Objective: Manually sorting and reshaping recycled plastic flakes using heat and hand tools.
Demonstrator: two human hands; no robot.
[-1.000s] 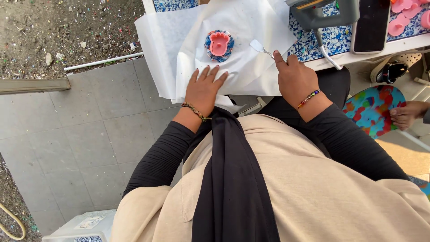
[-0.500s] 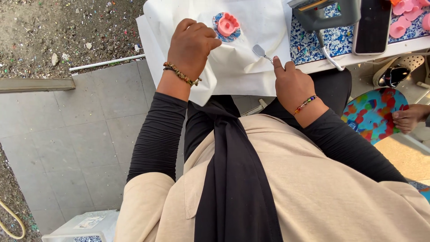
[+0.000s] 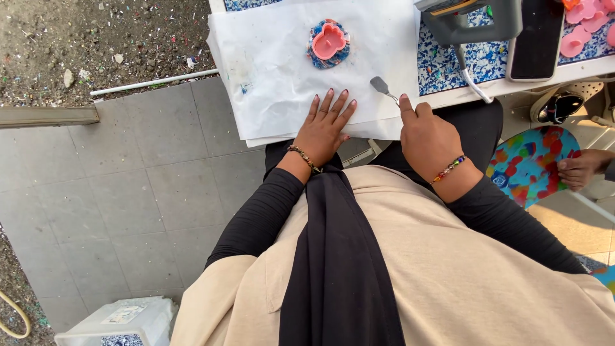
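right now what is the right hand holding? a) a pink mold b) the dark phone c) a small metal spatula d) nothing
c: the right hand closes its grip on a small metal spatula whose blade lies on the white paper, while the pink mold sits untouched farther up and the left hand lies flat on the paper.

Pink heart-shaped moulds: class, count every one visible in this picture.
4, maybe more beyond the frame: one pink heart-shaped mould on the blue-patterned slab on white paper, three clustered at the top right corner.
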